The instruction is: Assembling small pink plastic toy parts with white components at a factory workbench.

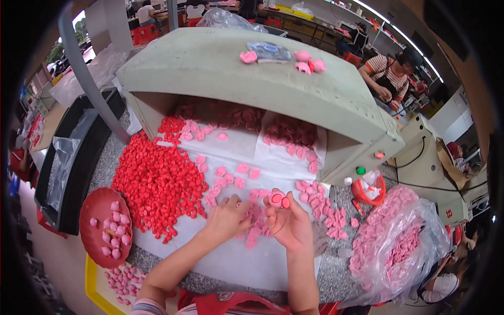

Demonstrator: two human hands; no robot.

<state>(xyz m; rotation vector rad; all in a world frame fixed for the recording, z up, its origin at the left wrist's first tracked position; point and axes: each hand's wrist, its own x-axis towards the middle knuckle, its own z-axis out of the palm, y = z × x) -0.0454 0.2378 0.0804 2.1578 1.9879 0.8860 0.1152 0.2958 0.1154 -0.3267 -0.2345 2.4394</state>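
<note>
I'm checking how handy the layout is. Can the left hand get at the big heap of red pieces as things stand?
Probably yes. The left hand rests on the white sheet among pink pieces, and the heap of red pieces lies just to its left with nothing standing between them.

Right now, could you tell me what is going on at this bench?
A person sits at a bench sorting small moulded pieces. The right hand holds up a pink piece with a red part on it, while the left hand rests on loose pink pieces on a white sheet. A big heap of red pieces lies to the left, beside a red dish holding a few pink ones. A clear bag of pink pieces sits on the right.
</note>
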